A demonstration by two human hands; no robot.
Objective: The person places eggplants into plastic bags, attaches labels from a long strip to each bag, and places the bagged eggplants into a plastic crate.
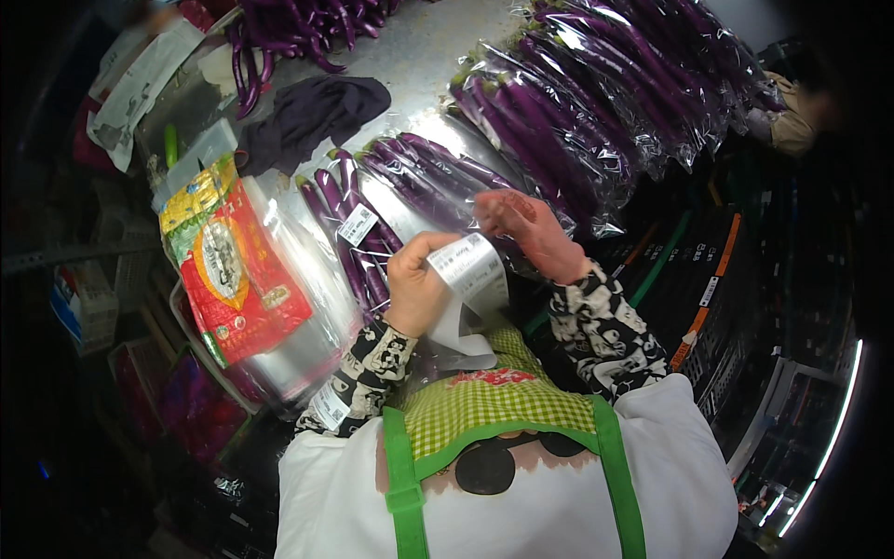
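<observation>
My left hand (418, 282) is closed on a strip of white printed labels (472, 270), which curls down toward my apron. Right of it, my right hand (531, 229) is above the near end of a clear bag of long purple eggplants (438, 172). Its fingers look bent and pressed together; their tips are blurred, and anything between them is hidden. Beside my left hand lies another bag of eggplants (328, 200) with a white label (358, 224) on it. A further label (330, 407) is stuck to my left sleeve.
Several bagged eggplants (596, 102) are piled at the far right, and loose eggplants (307, 23) lie at the back. A dark cloth (317, 116) rests on the metal table (410, 65). On the left, a red and yellow package (233, 270) covers clear plastic bags (303, 349). Black crates (708, 279) stand right.
</observation>
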